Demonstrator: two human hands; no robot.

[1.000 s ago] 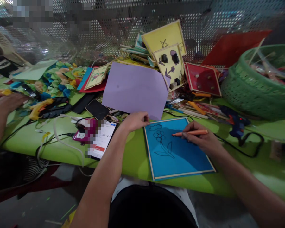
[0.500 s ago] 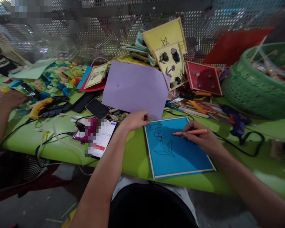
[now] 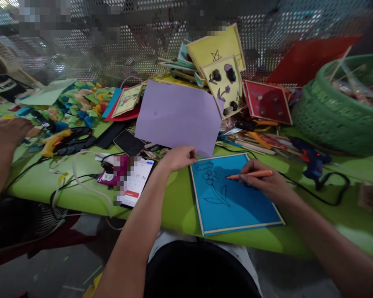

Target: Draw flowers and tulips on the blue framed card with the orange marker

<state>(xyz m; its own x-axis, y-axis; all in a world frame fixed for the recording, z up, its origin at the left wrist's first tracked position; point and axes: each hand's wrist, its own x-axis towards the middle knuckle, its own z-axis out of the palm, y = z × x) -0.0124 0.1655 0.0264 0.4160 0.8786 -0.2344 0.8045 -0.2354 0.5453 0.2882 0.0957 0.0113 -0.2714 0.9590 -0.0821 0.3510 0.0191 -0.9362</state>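
My right hand [image 3: 257, 177] pinches an orange marker pen [image 3: 264, 173], its dark tip pointing left, at or just above the blue sheet. That blue sheet [image 3: 214, 217] lies on the table with thin wooden strips along its edges. Drawn on it in dark line are a flower with stem and leaves [image 3: 216, 186] and a cloud-like outline [image 3: 204, 165]. Beside the sheet's upper left corner, my left hand [image 3: 182, 158] rests with curled fingers and nothing visible in them. A purple sheet of paper [image 3: 178, 116] lies just beyond it.
Left of my forearm lie a phone with a running timer [image 3: 138, 182], cables and a yellow-black glue gun [image 3: 57, 140]. Another person's hand [image 3: 10, 132] is by paper scraps [image 3: 77, 103]. Framed cards [image 3: 222, 87] lean behind. At right are a blue glue gun [image 3: 309, 157] and green basket [image 3: 332, 111].
The view has shifted slightly. The marker tip has barely moved on the blue sheet, and my left hand keeps its place at the corner. The phone timer has advanced one second.
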